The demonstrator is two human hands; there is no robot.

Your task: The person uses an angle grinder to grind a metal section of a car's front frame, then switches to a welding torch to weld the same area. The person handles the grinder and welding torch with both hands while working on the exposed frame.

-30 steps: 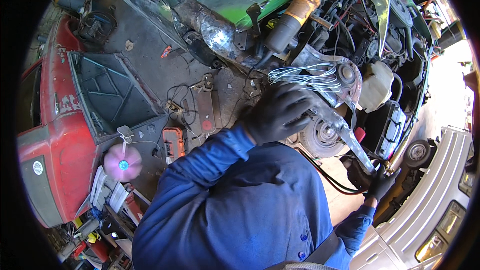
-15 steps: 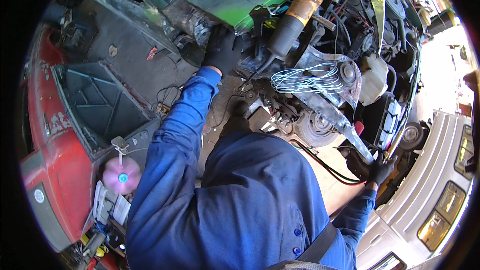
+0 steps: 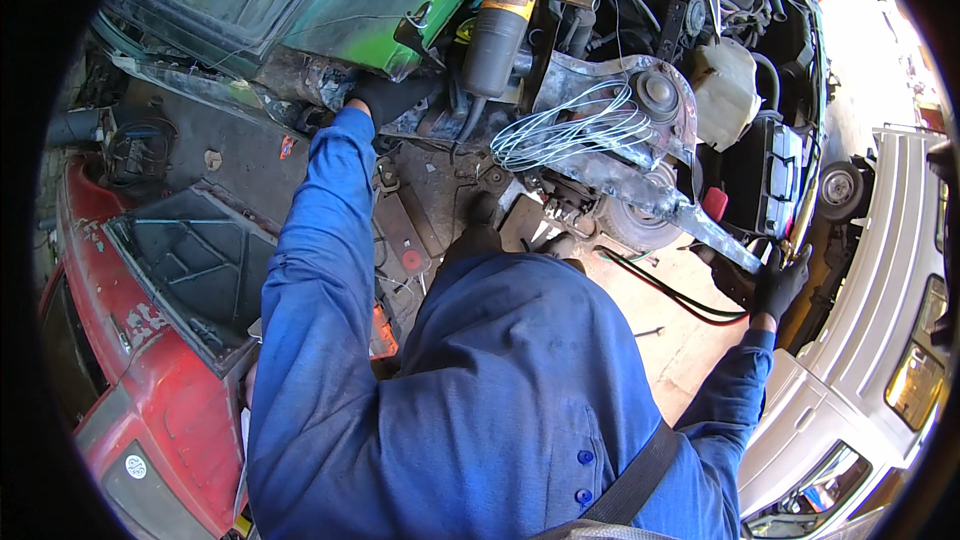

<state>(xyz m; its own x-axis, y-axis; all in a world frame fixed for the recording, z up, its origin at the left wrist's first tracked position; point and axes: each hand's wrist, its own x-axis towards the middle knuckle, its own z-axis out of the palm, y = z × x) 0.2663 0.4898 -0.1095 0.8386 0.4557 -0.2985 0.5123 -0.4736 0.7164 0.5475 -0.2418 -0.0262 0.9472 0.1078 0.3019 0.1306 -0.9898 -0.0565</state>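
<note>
My left hand, in a black glove, reaches against the dark, bare-metal edge just below the green body panel. Its fingers point to the right, look stretched out and are partly lost against dark parts. At the right, my black-gloved right hand is closed at the car's front edge, beside the tip of a long grey metal piece. What it grips is hidden; a brass-coloured part shows at its fingers. Red and black hoses run to near that wrist. Between my hands lies a coil of pale wire.
An orange and grey angle grinder rests over the engine bay, its cord hanging down. A white plastic tank and a battery sit right of it. A red car body stands left, a white van right.
The view has shifted, with the car parts now farther left and higher. My left hand has turned to point right along the metal edge. The right hand stays by the metal tip.
</note>
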